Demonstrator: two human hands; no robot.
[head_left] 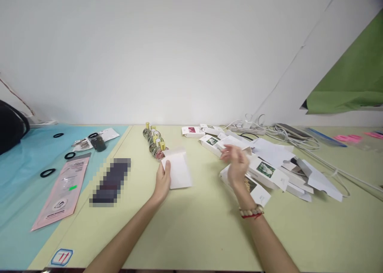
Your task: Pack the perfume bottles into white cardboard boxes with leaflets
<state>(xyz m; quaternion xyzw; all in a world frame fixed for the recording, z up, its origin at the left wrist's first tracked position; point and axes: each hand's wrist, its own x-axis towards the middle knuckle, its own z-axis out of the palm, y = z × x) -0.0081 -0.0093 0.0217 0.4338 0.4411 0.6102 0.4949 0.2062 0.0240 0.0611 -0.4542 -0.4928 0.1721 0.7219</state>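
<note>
My left hand (163, 181) is wrapped round the left side of a white carton (178, 171), its thumb lying on the face. The flap at the carton's top is raised. Just behind it stand perfume bottles with gold caps (156, 139), several in a cluster. My right hand (237, 164) hangs above the heap of boxes, fingers slightly curled and apart, a little blurred, with nothing visible in them. Beneath its wrist lies a white box with a yellowish picture (260, 194), partly hidden by the forearm. To its right is a box with a white-flower picture (265, 168).
A power strip with white cables (243, 127) runs along the wall. At left, a pink packet (61, 193), black rings (48, 172) and a dark jar (98, 142) lie on a blue sheet. A pixelated dark object (110, 183) lies nearer. Pink scissors (348, 138) are far right.
</note>
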